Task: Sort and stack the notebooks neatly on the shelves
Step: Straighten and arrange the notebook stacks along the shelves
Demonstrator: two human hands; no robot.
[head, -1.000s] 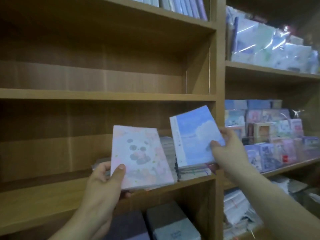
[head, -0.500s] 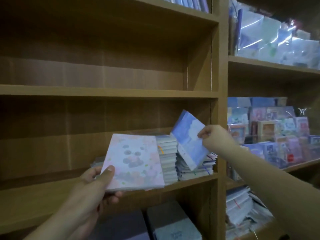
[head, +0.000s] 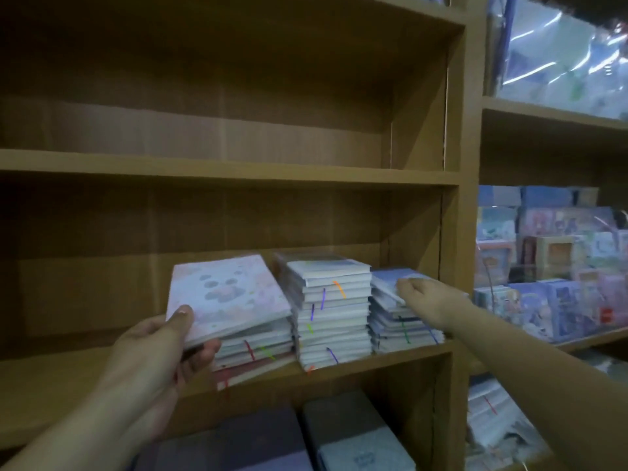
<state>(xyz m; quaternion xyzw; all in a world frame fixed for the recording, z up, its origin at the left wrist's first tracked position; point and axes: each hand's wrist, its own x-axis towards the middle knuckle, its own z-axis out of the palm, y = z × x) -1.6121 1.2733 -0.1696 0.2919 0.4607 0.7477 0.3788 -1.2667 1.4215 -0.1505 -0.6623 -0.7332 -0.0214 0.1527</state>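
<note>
Left hand (head: 159, 351), 7 o'clock in my view: thumb on top, fingers under, gripping the near-left corner of the panda notebook (head: 227, 294). I see it tilted, far edge up, over the left stack (head: 255, 350) on the middle shelf (head: 68, 385).

Right hand (head: 426, 299), 3 o'clock: fingers curled on the blue notebook (head: 387, 278), which lies flat on top of the right stack (head: 397, 329).

Obstacles: the taller middle stack (head: 331, 317) stands between the two, touching both. The upright divider (head: 458, 266) is just at 3 o'clock of the right stack, and the forearm crosses it. Upper shelf board (head: 221, 171) is at 12 o'clock overhead.

Grey notebooks (head: 353, 440) at 6 o'clock, one shelf down. Coloured stock (head: 560, 266) fills the bay past the divider, too blurred for me to read.
</note>
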